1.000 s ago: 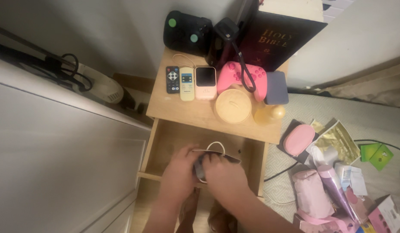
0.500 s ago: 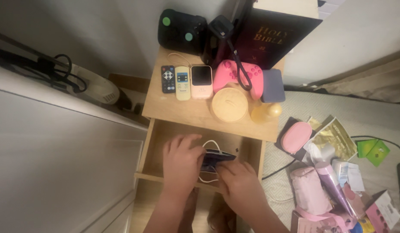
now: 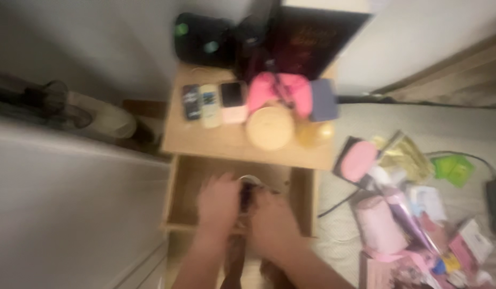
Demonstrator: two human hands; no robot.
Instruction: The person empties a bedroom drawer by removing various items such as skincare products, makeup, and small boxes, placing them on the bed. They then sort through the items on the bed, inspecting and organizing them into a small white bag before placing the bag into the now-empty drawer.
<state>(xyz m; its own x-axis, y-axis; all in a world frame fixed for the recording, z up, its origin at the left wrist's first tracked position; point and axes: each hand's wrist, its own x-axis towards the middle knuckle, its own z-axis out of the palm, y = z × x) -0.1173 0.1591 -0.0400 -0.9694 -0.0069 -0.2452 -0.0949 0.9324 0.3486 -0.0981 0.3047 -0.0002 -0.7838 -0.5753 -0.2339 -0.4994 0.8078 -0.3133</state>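
Inside the open drawer (image 3: 189, 184) of the wooden table (image 3: 216, 142), both hands meet over a small dark object (image 3: 247, 197). Left hand (image 3: 218, 203) and right hand (image 3: 272, 219) seem to grasp it from either side, though blur hides the fingers. On top sit 3 small devices (image 3: 214, 100), a round wooden lid (image 3: 269, 128) and a pink item (image 3: 280, 91). Handling looks mid-way; any lift needs a firmer hold.

A single head-worn camera looks steeply down from fairly close onto a wooden nightstand (image 3: 226, 144) at 12 o'clock, blurred.
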